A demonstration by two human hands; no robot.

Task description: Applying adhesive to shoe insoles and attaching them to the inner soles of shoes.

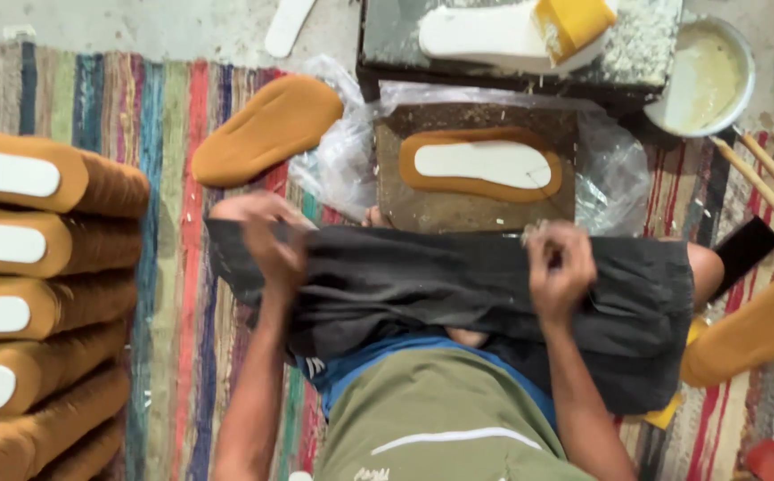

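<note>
Dark grey cloth (458,285) lies stretched across the person's lap, and both hands are on it; the left hand (266,236) pinches its upper edge in a closed grip, the right hand (561,267) bunches a fold in a fist. Just beyond, a brown sole with a white insole (480,163) rests on a board (422,200) over clear plastic; finished soles (21,294) are stacked at the left. Judging by this, the lap cover is being arranged; next calls for tugging it flat, evenly.

Soft even daylight, faint shadows, slight motion blur, mild edge distortion, no glare
</note>
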